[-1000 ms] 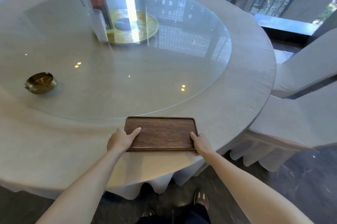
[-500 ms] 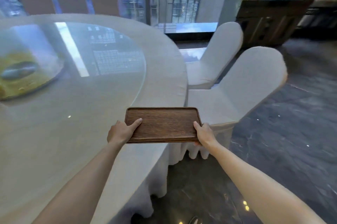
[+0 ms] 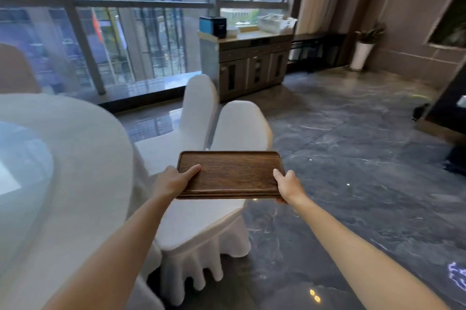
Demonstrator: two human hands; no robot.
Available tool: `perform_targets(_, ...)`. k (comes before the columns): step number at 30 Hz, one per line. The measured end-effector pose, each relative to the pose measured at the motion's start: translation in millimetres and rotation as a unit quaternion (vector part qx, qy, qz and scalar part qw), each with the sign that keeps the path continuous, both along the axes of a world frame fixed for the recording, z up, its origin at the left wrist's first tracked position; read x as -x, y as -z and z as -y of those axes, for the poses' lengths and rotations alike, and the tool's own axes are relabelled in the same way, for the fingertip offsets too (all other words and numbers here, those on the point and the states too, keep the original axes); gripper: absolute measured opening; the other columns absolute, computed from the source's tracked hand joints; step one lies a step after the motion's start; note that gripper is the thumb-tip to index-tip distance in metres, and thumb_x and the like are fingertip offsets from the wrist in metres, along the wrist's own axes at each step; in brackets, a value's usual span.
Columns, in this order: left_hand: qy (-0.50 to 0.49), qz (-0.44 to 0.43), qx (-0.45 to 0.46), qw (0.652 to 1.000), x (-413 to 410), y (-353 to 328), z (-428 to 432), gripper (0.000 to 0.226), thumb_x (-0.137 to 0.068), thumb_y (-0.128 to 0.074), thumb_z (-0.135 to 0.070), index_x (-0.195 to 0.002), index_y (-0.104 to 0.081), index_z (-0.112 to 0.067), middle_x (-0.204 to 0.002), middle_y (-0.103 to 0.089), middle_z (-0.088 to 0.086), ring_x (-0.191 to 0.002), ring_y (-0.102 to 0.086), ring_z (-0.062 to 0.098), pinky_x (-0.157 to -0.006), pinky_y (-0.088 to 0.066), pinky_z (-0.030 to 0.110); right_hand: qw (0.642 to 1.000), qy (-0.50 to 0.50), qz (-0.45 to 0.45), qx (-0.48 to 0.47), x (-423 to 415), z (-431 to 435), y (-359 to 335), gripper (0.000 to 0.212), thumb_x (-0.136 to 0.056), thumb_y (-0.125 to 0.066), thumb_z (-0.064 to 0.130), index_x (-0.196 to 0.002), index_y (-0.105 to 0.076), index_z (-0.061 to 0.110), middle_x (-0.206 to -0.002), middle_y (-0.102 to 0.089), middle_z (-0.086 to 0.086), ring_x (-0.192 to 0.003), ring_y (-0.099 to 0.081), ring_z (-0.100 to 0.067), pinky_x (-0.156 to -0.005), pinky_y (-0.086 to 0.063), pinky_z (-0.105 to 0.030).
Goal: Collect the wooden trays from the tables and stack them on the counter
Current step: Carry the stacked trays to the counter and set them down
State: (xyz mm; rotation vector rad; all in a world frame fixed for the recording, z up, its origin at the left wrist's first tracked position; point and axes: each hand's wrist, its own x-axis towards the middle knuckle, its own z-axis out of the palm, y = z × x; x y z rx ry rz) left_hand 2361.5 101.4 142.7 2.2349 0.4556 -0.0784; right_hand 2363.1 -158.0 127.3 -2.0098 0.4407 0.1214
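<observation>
A dark wooden tray (image 3: 232, 173) is held level in the air in front of me, over the seat of a white-covered chair. My left hand (image 3: 174, 181) grips its left end with the thumb on top. Gripping the right end is my right hand (image 3: 287, 187), thumb on the rim. The tray carries nothing. Far ahead by the window stands a wooden counter cabinet (image 3: 252, 57) with a blue box (image 3: 213, 26) and white items on top.
The round white-clothed table (image 3: 65, 171) with its glass top is at my left. Two white-covered chairs (image 3: 239, 128) stand right in front of me, between me and the counter. Dark marble floor (image 3: 353, 158) spreads to the right. A potted plant (image 3: 363, 47) stands by the far wall.
The tray has left the table and moved to the right in both hands. My view has swung right, away from the table, and now takes in the counter and the open floor.
</observation>
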Motion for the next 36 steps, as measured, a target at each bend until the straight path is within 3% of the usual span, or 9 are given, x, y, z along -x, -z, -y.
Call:
perform_targets(7,0.089,0.011,0.01,0.996,-110,-11,116,0.055,-0.081,-0.059,-0.055,-0.09,-0.059,-0.001,-0.088,-0.062,0.014,-0.08,-0.056,0.028,-0.064,-0.042,0.031,0.995,0.102,0.014,0.017,-60,109,-16,0.031,-0.097,-0.04,0.036,-0.1,-0.041,0.005,-0.099,-0.05,-0.014,-0.054,-0.051,-0.02,-0.021,-0.032,-0.012)
perform_targets(9,0.103,0.02,0.011,0.994,-144,-6,144,0.058,-0.081,-0.059,-0.055,-0.095,-0.063,0.001,-0.09,-0.063,0.016,-0.082,-0.057,0.03,-0.07,-0.045,0.034,0.993,0.118,0.014,0.019,-84,135,-16,0.032,-0.098,-0.04,0.035,-0.102,-0.042,0.004,-0.099,-0.049,-0.013,-0.057,-0.05,-0.019,-0.02,-0.03,-0.011)
perform_targets(16,0.128,0.044,0.011,0.991,-285,1,242,0.052,-0.082,-0.059,-0.052,-0.084,-0.061,0.0,-0.086,-0.062,0.015,-0.081,-0.057,0.031,-0.072,-0.042,0.033,0.988,0.152,0.025,0.023,-216,229,-10,0.031,-0.097,-0.041,0.036,-0.097,-0.038,0.005,-0.093,-0.049,-0.012,-0.064,-0.053,-0.026,-0.023,-0.033,-0.012)
perform_targets(19,0.133,0.054,0.012,0.99,-359,-9,282,0.062,-0.081,-0.059,-0.056,-0.099,-0.063,0.003,-0.1,-0.068,0.02,-0.095,-0.062,0.036,-0.076,-0.044,0.036,0.984,0.172,0.034,0.039,-286,269,-17,0.034,-0.095,-0.041,0.04,-0.095,-0.039,0.006,-0.098,-0.048,-0.013,-0.096,-0.061,-0.039,-0.056,-0.054,-0.033)
perform_targets(24,0.151,0.049,0.008,0.987,-456,-23,341,0.049,-0.082,-0.055,-0.058,-0.088,-0.056,-0.009,-0.097,-0.064,0.015,-0.1,-0.062,0.034,-0.09,-0.048,0.04,0.981,0.183,0.028,0.052,-374,322,-31,0.034,-0.094,-0.041,0.042,-0.095,-0.04,0.007,-0.097,-0.049,-0.013,-0.106,-0.059,-0.041,-0.086,-0.052,-0.049)
perform_targets(27,0.149,0.035,0.013,0.988,-507,-18,372,0.048,-0.083,-0.054,-0.058,-0.066,-0.046,-0.014,-0.086,-0.06,0.01,-0.086,-0.06,0.029,-0.081,-0.048,0.037,0.982,0.182,0.021,0.05,-425,352,-28,0.034,-0.095,-0.039,0.039,-0.102,-0.043,0.006,-0.09,-0.05,-0.008,-0.096,-0.06,-0.036,-0.079,-0.055,-0.045)
perform_targets(30,0.138,0.019,0.018,0.99,-562,-6,397,0.049,-0.083,-0.055,-0.057,-0.061,-0.043,-0.014,-0.083,-0.059,0.011,-0.079,-0.056,0.026,-0.071,-0.043,0.034,0.984,0.168,0.003,0.052,-483,379,-17,0.033,-0.096,-0.038,0.038,-0.099,-0.04,0.006,-0.083,-0.05,-0.005,-0.079,-0.057,-0.03,-0.047,-0.05,-0.029)
perform_targets(33,0.126,0.013,0.007,0.992,-621,7,420,0.051,-0.083,-0.055,-0.057,-0.068,-0.048,-0.009,-0.085,-0.057,0.01,-0.082,-0.055,0.028,-0.073,-0.042,0.035,0.987,0.152,-0.003,0.056,-548,406,-4,0.033,-0.096,-0.039,0.038,-0.097,-0.041,0.005,-0.088,-0.054,-0.009,-0.062,-0.057,-0.024,-0.042,-0.045,-0.027)
perform_targets(36,0.106,0.015,-0.006,0.994,-688,17,443,0.058,-0.082,-0.053,-0.06,-0.094,-0.055,-0.002,-0.093,-0.058,0.012,-0.091,-0.057,0.031,-0.078,-0.043,0.037,0.989,0.133,0.002,0.064,-623,432,1,0.033,-0.096,-0.039,0.037,-0.1,-0.043,0.004,-0.087,-0.051,-0.009,-0.056,-0.054,-0.022,-0.038,-0.043,-0.025)
